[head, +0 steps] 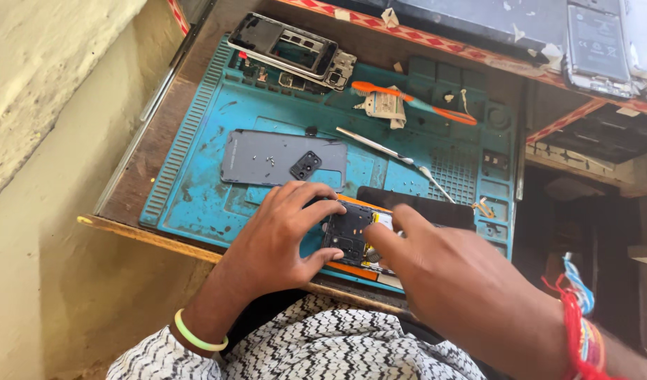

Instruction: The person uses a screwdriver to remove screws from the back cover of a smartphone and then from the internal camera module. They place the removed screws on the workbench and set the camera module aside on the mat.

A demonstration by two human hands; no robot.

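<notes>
Head view, one frame. One blue work mat (197,190) lies on one wooden bench (137,169).

Left to right:
- One grey phone back cover (267,158) lies flat on the mat's left half, with small screws scattered on it (too small to count). One black camera bezel (306,165) rests on its right end.
- One stripped phone frame (288,51) lies at the far left corner of the mat.
- Left hand (278,236): fingers curled round the left end of the opened phone (351,236), thumb on the near edge, fingertips on the far edge. Gripping. One pale green band on that wrist.
- The opened phone lies at the mat's near edge, centre, internals up, with an orange strip under it.
- Right hand (450,281): index finger extended, tip pressing on the phone's right part; other fingers hidden, holding nothing visible. Red threads on that wrist.
- One orange toothbrush (415,102) and one metal spudger (380,146) lie on the far half of the mat.
- One battery-exposed phone (596,48) lies at the far right, off the mat.
</notes>
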